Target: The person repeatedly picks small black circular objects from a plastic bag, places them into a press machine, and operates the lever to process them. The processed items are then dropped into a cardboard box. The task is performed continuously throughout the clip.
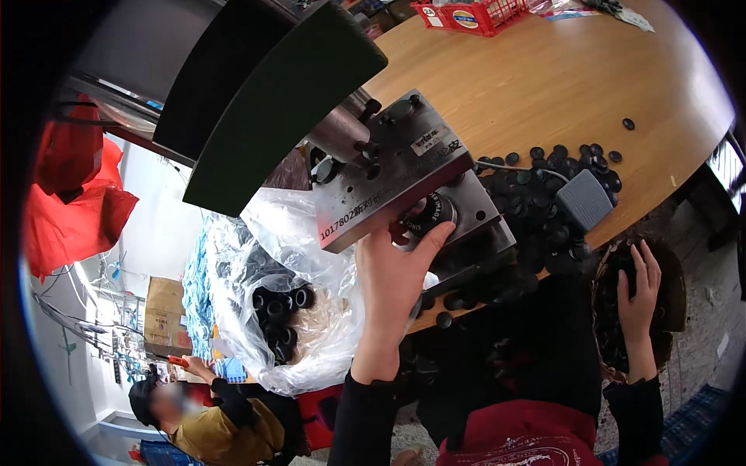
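My left hand (392, 272) reaches into the gap of a metal press die (388, 175). Its thumb and fingers close round a black round cap (432, 216) with pale printing, which sits between the upper and lower blocks. The fingers behind the cap are partly hidden. Over at the right, my right hand (640, 295) hovers at a box (674, 303) of dark pieces beside the table edge. Its fingers are stretched out, and nothing shows in them. Many black discs (536, 198) lie heaped on the table right of the die.
A grey block-shaped device (584, 200) with a cable rests among the discs. A clear plastic bag (311, 365) of black ring-shaped parts lies left of the press. The press's dark arm (287, 101) leans overhead. A red crate (489, 17) stands at the far edge; another person (225, 423) sits lower left.
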Demonstrator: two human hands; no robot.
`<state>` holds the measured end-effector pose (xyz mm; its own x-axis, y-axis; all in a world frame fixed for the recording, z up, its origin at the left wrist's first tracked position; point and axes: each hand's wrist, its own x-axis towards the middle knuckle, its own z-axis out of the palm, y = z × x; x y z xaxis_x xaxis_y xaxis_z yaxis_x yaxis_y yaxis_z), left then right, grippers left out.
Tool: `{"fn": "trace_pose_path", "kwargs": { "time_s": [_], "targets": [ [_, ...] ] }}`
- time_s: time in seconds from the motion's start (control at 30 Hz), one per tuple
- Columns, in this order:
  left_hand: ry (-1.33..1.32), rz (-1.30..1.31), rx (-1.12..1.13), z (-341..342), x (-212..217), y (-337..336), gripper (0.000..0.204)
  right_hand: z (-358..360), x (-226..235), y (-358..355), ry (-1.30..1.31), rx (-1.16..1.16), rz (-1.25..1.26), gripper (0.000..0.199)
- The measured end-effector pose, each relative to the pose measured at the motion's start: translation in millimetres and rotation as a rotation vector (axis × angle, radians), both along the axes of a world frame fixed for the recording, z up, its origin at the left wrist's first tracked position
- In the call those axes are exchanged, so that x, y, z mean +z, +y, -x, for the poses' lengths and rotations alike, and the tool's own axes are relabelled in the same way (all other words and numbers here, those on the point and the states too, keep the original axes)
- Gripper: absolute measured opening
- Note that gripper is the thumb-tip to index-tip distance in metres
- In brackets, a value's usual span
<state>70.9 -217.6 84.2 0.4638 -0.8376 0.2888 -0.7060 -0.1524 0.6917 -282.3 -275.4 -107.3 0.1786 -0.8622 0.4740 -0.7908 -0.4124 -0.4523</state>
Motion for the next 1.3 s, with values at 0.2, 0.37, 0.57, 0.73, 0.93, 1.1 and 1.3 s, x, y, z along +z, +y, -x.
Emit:
{"fn": "trace_pose_path", "kwargs": {
  "time_s": [0.2,0.37,0.57,0.73,0.93,1.1,1.3],
  "targets": [
    [0.096,0.017,-0.022,-1.7,-0.2,-1.1,0.041,-39.8,51.9,-1.8,-0.127,0.119,0.149,0.038],
    [0.142,0.322,-0.041,5.9,-16.7,4.7,0.045,-73.8,76.9,-7.4,-0.147,0.277,0.202,0.04],
    [0.36,0.272,-0.019,5.3,-1.7,41.2,0.054,-71.7,80.3,-2.8,-0.156,0.251,0.196,0.036],
    [0.254,0.133,-0.116,-5.7,5.0,43.5,0.059,-63.1,72.4,-2.8,-0.174,0.211,0.121,0.035],
    [0.179,0.227,-0.044,4.3,-9.5,12.5,0.042,-56.0,72.2,-3.0,-0.161,0.215,0.159,0.031],
    [0.004,0.106,-0.016,1.0,3.5,0.4,0.035,-56.5,76.4,-6.3,-0.168,0.228,0.137,0.028],
    [-0.132,0.144,0.021,3.8,-8.4,0.2,0.04,-63.4,79.3,-18.0,-0.198,0.268,0.094,0.031]
  ]
}}
